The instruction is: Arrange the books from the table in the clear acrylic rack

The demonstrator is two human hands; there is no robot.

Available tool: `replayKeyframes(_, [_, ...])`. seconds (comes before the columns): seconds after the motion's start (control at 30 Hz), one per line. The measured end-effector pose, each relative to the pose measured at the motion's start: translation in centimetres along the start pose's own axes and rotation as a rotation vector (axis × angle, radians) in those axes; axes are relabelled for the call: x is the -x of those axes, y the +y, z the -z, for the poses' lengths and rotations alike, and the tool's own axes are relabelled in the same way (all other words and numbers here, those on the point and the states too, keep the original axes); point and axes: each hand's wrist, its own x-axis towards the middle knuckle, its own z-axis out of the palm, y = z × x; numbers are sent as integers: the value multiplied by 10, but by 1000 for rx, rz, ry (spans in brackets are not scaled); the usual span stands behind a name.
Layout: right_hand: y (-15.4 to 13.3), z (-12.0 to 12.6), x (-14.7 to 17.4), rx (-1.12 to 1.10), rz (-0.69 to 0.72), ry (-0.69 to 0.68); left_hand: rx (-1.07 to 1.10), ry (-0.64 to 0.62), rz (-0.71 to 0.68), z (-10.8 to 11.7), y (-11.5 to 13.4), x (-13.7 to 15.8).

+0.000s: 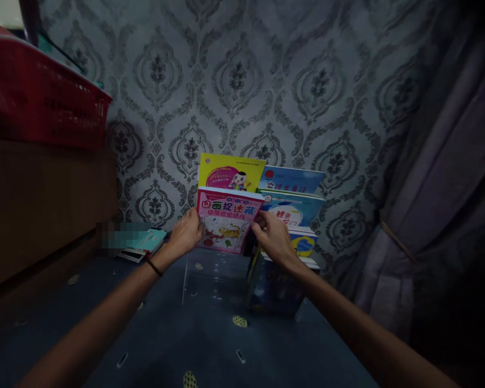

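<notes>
Between my two hands a pink picture book (227, 221) stands nearly upright, its printed cover facing me. My left hand (185, 234) grips its left edge, and my right hand (275, 237) pinches the right edge. Right behind it rises a yellow book (230, 168) with a cartoon child on the cover. Below the pink book is a clear book stand (204, 280); whether the book touches it I cannot tell. To the right, several books stand in stepped rows, among them a blue book (293, 178) and a dark book (277, 291), partly hidden by my right hand and forearm.
Teal-covered books (145, 241) lie flat at the left by the wall. A red plastic basket (44, 97) sits on a brown cabinet (44, 199) at far left. A tied curtain (392, 269) hangs at the right. Patterned dark blue cloth (157, 345) covers the surface.
</notes>
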Motion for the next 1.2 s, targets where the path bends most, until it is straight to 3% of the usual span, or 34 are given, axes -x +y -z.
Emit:
replayKeyframes(0.3, [-6,2,7,-27,-60,21,77,-24,-66,2,-16,1])
replayKeyframes(0.47, [-19,-6,60,-206,-57,56,9,-56,45,1,-69,17])
replayKeyframes(0.53, [-30,-18,100,-301,-58,-19,-53,-101,139,-4,-102,30])
replayKeyframes(0.63, [-47,-43,162,-410,24,-285,-161,-187,288,-13,-149,53])
replayKeyframes(0.77, [-61,-77,213,-478,-20,-533,-280,-237,415,-27,-186,72])
replayKeyframes(0.93, [-63,-105,237,-519,-85,-599,-366,-257,387,-46,-199,70])
replayKeyframes(1.2, [-52,-123,247,-602,-180,-552,-525,-238,260,-67,-190,55])
